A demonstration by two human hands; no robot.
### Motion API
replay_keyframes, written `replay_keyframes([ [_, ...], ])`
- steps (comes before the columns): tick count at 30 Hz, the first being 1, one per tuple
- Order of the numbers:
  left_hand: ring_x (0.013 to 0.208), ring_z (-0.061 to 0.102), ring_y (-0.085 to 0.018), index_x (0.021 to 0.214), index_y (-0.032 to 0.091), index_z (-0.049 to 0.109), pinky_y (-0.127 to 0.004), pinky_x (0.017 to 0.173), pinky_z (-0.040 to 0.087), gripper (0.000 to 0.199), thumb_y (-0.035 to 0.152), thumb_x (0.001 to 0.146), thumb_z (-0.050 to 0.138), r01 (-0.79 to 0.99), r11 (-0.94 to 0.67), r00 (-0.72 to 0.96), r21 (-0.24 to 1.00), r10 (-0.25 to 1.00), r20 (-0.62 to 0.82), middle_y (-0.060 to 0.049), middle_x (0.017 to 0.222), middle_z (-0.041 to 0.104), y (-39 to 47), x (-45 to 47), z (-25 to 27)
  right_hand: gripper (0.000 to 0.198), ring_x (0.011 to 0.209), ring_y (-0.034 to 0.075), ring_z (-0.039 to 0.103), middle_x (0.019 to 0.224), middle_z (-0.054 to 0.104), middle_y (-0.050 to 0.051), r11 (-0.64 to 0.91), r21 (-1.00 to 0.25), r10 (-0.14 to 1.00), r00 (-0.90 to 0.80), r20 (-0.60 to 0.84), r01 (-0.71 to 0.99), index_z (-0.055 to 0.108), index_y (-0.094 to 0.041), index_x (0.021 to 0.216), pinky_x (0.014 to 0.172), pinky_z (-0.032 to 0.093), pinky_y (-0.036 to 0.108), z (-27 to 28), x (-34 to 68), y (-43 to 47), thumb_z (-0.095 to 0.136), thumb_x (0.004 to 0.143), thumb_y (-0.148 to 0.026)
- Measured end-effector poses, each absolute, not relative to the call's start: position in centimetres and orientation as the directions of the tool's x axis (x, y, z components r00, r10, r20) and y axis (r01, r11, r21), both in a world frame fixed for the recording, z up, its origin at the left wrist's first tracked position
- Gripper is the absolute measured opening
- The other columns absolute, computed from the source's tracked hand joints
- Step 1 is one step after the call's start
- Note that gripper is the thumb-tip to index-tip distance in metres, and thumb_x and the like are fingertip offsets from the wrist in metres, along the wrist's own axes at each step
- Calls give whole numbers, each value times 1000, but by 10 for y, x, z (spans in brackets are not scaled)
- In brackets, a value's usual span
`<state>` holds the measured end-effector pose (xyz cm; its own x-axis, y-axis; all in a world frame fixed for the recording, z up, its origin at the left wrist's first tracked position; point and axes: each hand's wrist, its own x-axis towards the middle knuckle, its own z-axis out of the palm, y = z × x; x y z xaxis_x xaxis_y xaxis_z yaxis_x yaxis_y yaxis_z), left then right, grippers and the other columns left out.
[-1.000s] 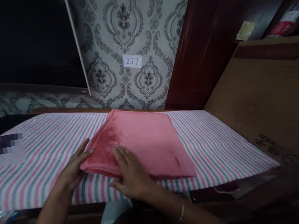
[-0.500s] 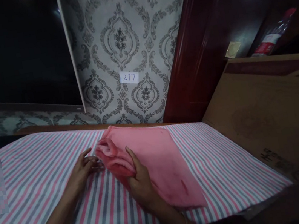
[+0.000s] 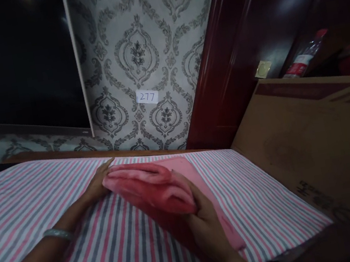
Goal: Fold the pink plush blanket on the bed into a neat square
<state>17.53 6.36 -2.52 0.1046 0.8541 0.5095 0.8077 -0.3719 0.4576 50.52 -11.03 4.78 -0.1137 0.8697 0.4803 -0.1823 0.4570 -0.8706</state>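
A soft pink fleece cloth [image 3: 150,184], partly folded over in thick layers, lies across a striped sheet. My left hand [image 3: 98,182] is at the fold's far left end, its fingers partly hidden behind the fleece and closed on it. My right hand [image 3: 207,222] grips the right end of the fold, thumb on top and the other fingers out of sight under the layers. The flat pink part of the cloth [image 3: 183,164] shows behind the fold and reaches down past my right wrist.
The striped pink, grey and white sheet [image 3: 255,193] covers the table. At the right stands a large cardboard box [image 3: 282,131], with a plastic bottle [image 3: 300,60] behind its top edge. A dark screen [image 3: 12,64] and a paper label [image 3: 147,96] are on the wall.
My left hand has gone from open beside the cloth to holding its far left end. My right hand has moved right, and the folded layers now stretch between both hands.
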Motion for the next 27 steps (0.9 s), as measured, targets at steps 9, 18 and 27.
replay_keyframes([
  [9,87,63,-25,98,14,68,-40,86,55,69,65,51,62,705,-292,-90,646,867,490,-5,91,71,-8,204,132,33,111,24,69,112,76,2,660,-741,750,151,644,-124,72,-25,112,102,55,42,141,606,-82,79,79,-26],
  [18,83,63,-23,101,13,71,-59,93,51,86,79,46,65,823,-268,-19,500,867,497,-2,81,64,-25,242,253,36,99,22,73,104,77,1,686,-720,726,144,672,-104,71,-26,103,98,58,42,176,671,-37,87,72,-33],
  [27,99,61,-22,103,7,67,-42,103,45,58,57,76,57,930,-265,25,254,736,676,-3,91,64,45,270,299,36,103,23,69,102,75,4,774,-632,627,174,760,-30,69,-24,95,100,55,43,205,688,67,86,65,-34],
])
